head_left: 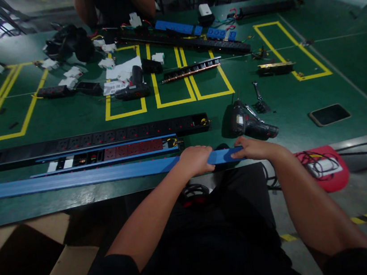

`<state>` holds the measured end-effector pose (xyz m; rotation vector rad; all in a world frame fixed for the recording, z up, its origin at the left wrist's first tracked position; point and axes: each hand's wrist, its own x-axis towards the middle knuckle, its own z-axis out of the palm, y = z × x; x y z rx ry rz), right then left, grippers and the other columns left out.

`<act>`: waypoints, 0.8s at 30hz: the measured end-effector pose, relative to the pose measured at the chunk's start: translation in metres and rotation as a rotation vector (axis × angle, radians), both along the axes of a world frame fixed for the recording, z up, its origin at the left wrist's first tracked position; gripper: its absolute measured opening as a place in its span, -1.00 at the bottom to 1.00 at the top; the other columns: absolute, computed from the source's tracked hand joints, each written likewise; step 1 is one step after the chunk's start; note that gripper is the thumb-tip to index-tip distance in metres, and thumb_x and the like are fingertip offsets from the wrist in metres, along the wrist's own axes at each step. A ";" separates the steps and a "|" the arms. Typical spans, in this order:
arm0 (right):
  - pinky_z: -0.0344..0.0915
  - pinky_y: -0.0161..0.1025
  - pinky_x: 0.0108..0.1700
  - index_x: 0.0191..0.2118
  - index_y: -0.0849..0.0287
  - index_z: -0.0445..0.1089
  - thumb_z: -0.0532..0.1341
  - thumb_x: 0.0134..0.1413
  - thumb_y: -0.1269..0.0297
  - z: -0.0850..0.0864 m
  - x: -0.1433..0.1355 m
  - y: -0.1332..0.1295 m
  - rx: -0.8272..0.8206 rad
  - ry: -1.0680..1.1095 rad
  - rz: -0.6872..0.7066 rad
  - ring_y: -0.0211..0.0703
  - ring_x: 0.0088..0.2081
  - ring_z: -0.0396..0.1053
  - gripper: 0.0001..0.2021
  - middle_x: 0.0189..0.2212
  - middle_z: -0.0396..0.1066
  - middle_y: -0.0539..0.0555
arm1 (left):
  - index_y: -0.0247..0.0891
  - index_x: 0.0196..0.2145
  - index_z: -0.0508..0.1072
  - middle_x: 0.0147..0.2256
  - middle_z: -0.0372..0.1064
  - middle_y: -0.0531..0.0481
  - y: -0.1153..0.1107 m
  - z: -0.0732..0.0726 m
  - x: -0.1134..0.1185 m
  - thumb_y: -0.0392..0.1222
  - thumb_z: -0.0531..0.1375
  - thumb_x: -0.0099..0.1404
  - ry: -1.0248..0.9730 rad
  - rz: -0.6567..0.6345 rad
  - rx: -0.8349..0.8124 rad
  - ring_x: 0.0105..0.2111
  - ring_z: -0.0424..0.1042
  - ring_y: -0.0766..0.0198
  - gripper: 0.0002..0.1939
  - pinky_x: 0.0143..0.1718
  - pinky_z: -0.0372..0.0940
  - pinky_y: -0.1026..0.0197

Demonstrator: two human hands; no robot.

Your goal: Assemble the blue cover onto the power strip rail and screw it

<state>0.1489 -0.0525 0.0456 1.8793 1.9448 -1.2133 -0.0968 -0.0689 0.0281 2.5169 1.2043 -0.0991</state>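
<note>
A long blue bar [107, 174] lies along the front edge of the green table [76, 199]. My left hand [196, 159] is closed over it near its right part. At the bar's right end, my right hand [251, 149] grips it with thumb and fingers. Just behind the bar lie a shorter blue-edged strip with dark red sockets [133, 149] and a long black socket strip [118, 134]. Behind my right hand lies a black power drill [251, 122].
A phone [330, 115] lies at the right. Another drill [134, 87], socket parts and a black strip [188, 43] are farther back. A person [115, 4] is across the table. A red stool [334, 167] and an open cardboard box [64, 261] stand below the front edge.
</note>
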 end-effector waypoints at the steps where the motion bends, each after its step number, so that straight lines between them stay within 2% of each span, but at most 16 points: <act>1: 0.25 -0.21 -0.30 -0.06 0.21 0.39 0.33 -0.12 -0.08 0.000 0.000 -0.001 0.014 -0.007 0.003 -0.01 -0.26 0.41 -0.44 -0.23 0.47 0.17 | -0.25 -0.11 0.44 -0.15 0.49 -0.16 0.000 0.000 0.000 0.10 0.26 0.14 0.001 0.000 -0.003 -0.17 0.48 0.02 -0.55 -0.20 0.37 0.06; 8: 0.23 -0.19 -0.34 -0.10 0.25 0.38 0.34 -0.14 -0.12 -0.001 0.000 -0.011 0.170 -0.066 -0.011 0.02 -0.29 0.43 -0.42 -0.32 0.47 0.17 | -0.23 -0.11 0.43 -0.12 0.49 -0.15 0.002 0.000 0.001 0.10 0.25 0.14 0.012 0.005 -0.025 -0.17 0.48 0.03 -0.55 -0.22 0.36 0.08; 15: 0.23 -0.20 -0.38 -0.17 0.23 0.41 0.34 -0.08 -0.03 -0.003 0.000 -0.019 0.245 -0.049 -0.021 -0.05 -0.39 0.42 -0.55 -0.45 0.45 0.10 | -0.22 -0.10 0.43 -0.12 0.50 -0.14 0.003 0.000 0.000 0.12 0.25 0.12 0.014 0.001 -0.038 -0.15 0.48 0.01 -0.54 -0.21 0.36 0.06; 18: 0.23 -0.22 -0.42 -0.10 0.22 0.40 0.34 -0.06 0.09 0.000 0.003 -0.024 0.235 0.016 -0.010 -0.10 -0.45 0.40 -0.58 -0.51 0.42 0.05 | -0.20 -0.08 0.43 -0.11 0.49 -0.13 0.003 0.000 -0.001 0.11 0.24 0.12 -0.011 -0.006 -0.041 -0.13 0.48 -0.01 -0.53 -0.18 0.36 0.04; 24: 0.28 -0.22 -0.39 0.11 0.26 0.30 0.34 -0.09 0.27 0.001 0.011 -0.038 0.230 0.108 0.021 -0.13 -0.44 0.40 -0.42 -0.44 0.44 0.04 | -0.21 -0.05 0.43 -0.09 0.49 -0.14 0.003 0.000 -0.001 0.11 0.25 0.13 -0.005 -0.005 -0.054 -0.13 0.48 0.00 -0.50 -0.16 0.36 0.04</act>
